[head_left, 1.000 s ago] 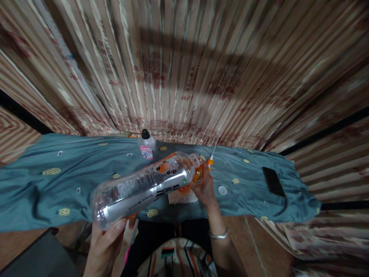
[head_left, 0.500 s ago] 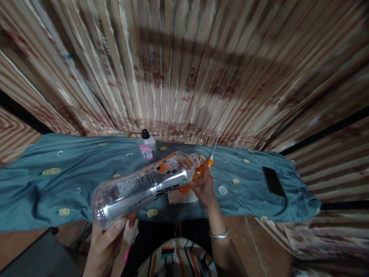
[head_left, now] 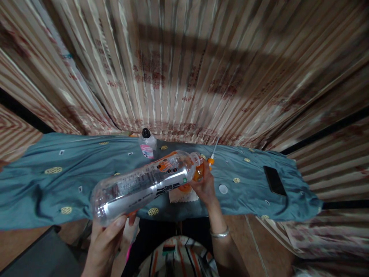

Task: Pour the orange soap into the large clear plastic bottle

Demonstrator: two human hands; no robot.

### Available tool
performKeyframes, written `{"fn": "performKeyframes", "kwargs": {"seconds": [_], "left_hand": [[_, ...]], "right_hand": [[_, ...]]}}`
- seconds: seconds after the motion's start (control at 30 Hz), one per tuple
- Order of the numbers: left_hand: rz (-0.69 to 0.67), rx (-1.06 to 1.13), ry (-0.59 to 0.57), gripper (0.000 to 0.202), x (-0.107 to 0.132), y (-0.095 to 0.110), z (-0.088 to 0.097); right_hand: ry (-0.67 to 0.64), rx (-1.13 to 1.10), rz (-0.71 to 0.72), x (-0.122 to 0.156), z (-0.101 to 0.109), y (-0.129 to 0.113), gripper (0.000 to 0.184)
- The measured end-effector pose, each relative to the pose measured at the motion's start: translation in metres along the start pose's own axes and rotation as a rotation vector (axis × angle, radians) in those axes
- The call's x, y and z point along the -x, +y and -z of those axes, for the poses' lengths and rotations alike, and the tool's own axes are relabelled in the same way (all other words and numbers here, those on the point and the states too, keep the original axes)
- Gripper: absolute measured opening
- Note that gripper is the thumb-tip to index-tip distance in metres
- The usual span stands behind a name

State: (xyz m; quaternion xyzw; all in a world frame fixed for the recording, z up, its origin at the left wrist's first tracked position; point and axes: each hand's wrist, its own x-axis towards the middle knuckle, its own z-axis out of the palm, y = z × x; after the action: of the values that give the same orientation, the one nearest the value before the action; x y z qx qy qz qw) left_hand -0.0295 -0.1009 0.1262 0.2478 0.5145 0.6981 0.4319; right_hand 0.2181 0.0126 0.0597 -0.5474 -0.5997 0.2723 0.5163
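Observation:
A large clear plastic bottle (head_left: 141, 186) with a printed label lies tilted almost flat above the near table edge. My left hand (head_left: 106, 240) is closed round its base. My right hand (head_left: 204, 188) is closed at the neck end, pinching an orange object (head_left: 198, 174) against the bottle's mouth. A silver bangle sits on my right wrist. An orange-tipped white tool (head_left: 212, 154) lies on the cloth just past the right hand.
A teal patterned cloth (head_left: 57, 181) covers the table. A small bottle with a black cap (head_left: 147, 144) stands at the back. A white cap (head_left: 223, 189) and a black phone (head_left: 274, 181) lie to the right. A striped curtain hangs behind.
The bottle and both hands stay almost still; the view has shifted slightly.

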Motion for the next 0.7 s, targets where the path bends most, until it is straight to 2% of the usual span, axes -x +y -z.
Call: {"fn": "performKeyframes", "kwargs": {"seconds": [0.17,0.37,0.53,0.7], "left_hand": [[0.007,0.010,0.018,0.067,0.0002,-0.0002,0.0002],[0.001,0.018,0.011,0.061,0.0002,-0.0002,0.0009],[0.032,0.013,0.064,0.057,0.0029,-0.0017,0.0029],[0.010,0.013,0.011,0.060,0.0028,-0.0007,0.0013]], "right_hand": [[-0.003,-0.004,0.009,-0.0004,0.0002,-0.0011,0.079],[0.007,0.002,0.003,-0.0008,-0.0006,-0.0004,0.079],[0.001,0.006,0.010,-0.0012,0.0003,-0.0007,0.081],[-0.002,0.010,0.013,-0.0008,0.0008,-0.0025,0.080]]}}
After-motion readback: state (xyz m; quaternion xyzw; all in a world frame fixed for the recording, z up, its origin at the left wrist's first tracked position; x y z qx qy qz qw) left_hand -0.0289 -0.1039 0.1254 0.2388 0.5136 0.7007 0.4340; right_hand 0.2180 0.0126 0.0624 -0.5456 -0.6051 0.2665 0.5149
